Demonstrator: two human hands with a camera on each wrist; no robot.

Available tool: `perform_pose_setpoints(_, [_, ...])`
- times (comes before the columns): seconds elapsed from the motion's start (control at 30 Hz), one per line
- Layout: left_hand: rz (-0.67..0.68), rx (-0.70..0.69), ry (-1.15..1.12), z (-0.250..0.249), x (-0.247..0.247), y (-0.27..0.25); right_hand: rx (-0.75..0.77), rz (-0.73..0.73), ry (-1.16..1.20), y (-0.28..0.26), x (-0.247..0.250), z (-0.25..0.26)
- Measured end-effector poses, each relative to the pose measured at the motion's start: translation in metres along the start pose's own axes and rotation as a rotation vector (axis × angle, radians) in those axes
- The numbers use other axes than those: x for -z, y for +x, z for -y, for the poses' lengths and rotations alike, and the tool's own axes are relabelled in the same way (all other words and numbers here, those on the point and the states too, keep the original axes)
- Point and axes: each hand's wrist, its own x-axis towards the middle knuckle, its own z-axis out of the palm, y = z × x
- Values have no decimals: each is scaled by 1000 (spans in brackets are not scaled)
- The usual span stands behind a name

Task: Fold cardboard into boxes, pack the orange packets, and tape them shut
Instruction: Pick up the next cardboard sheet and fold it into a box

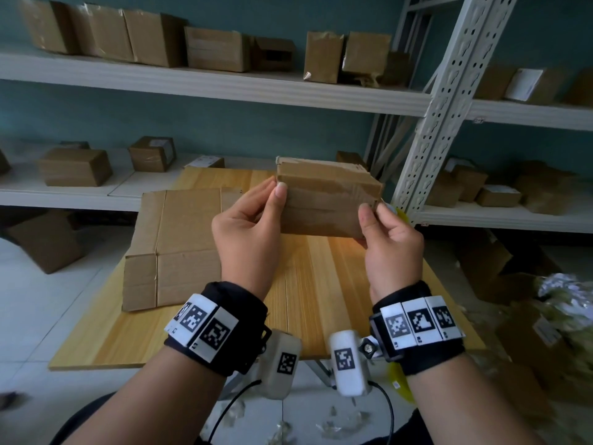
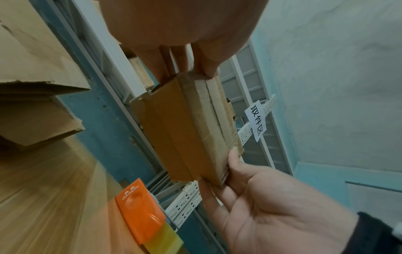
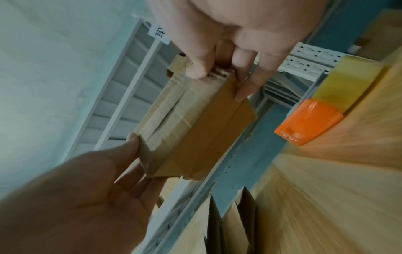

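Observation:
A small brown cardboard box with tape over its seam hangs in the air above the wooden table. My left hand pinches its left end, thumb on the near face. My right hand pinches its lower right corner. The left wrist view has the box between my left hand on top and my right hand below. From the right wrist the box runs from my right hand down to my left hand. An orange and yellow packet lies on the table.
A stack of flat cardboard lies on the table's left half. White shelves behind carry several closed boxes. A perforated metal upright stands at the right. More boxes and crumpled wrapping lie on the floor to the right.

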Motion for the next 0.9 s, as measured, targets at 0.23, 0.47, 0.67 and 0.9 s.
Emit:
perform_pose_setpoints(0.23, [73,40,41,2,0,0,-80,-167,45,-1,0,5])
perform_pose_setpoints(0.47, [7,-15,118,7,4,6,28,-132,-13,-2,2,11])
perform_pose_setpoints(0.67, [-21,-21,113,11,3,6,85,-200,-58,-6,-2,7])
perform_pose_setpoints(0.9, [4,-117,184,12,5,6,-63,-169,-99,-3,1,3])
